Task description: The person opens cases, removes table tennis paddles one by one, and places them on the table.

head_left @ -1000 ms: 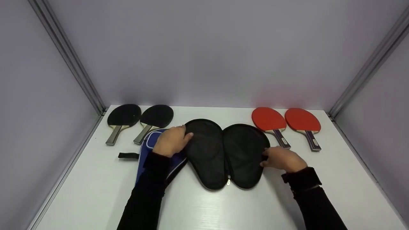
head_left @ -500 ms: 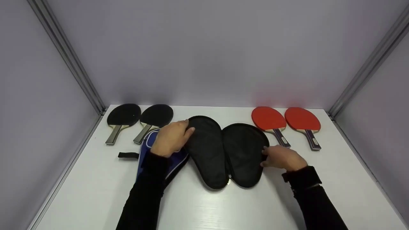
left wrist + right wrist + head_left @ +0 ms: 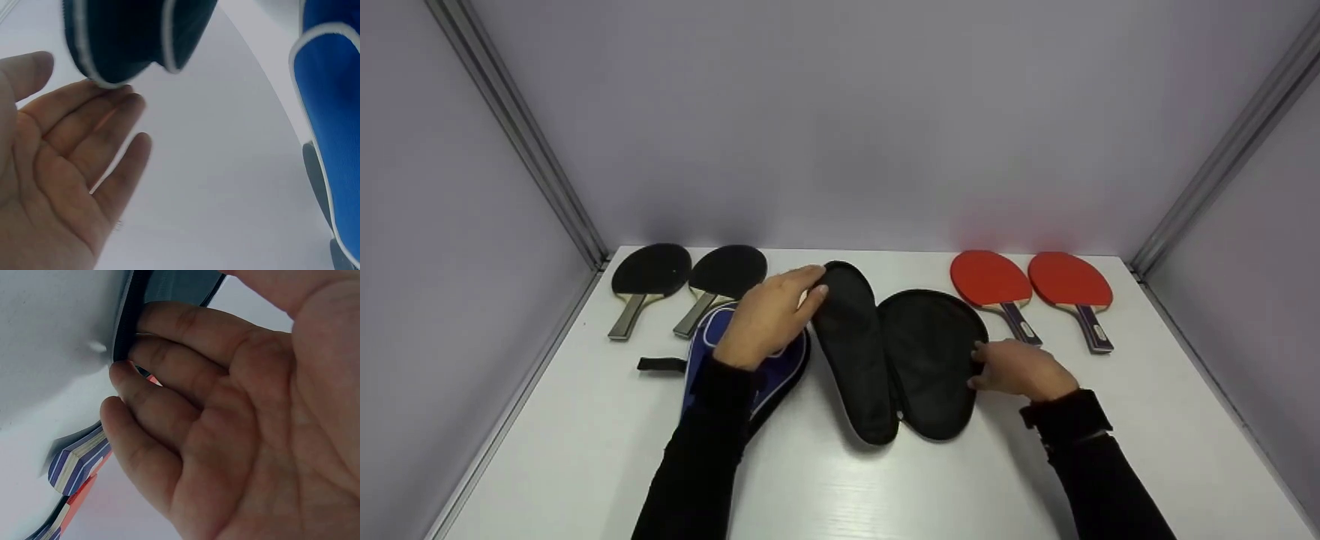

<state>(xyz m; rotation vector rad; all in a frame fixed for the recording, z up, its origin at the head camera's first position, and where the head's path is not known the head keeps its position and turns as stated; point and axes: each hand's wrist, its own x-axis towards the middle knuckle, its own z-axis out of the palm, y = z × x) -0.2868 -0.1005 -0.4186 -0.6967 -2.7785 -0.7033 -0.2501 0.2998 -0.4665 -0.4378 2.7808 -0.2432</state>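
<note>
A paddle case [image 3: 934, 364] lies unzipped and spread apart, its black lining facing up. Its left half [image 3: 851, 352] tilts up off the table. At that half's upper left edge is my left hand [image 3: 769, 315]; in the left wrist view, extended fingers [image 3: 115, 132] touch the dark case [image 3: 121, 39] from outside, thumb apart. On the other side my right hand [image 3: 1024, 371] touches the right half's outer edge, with fairly straight fingers [image 3: 180, 365] along the rim in the right wrist view. A blue case [image 3: 780, 382] with white piping sits partly under my left forearm.
Two black table tennis paddles [image 3: 651, 270] [image 3: 729, 271] lie at the back left, handles toward me. Two red ones [image 3: 990, 279] [image 3: 1069, 280] are at the back right. A black strap [image 3: 661, 364] sticks out left of the blue case. Walls enclose the white table [image 3: 840, 495].
The open case's left half has risen and swung toward the right, with my left hand moving up and right alongside it. My right hand has barely shifted.
</note>
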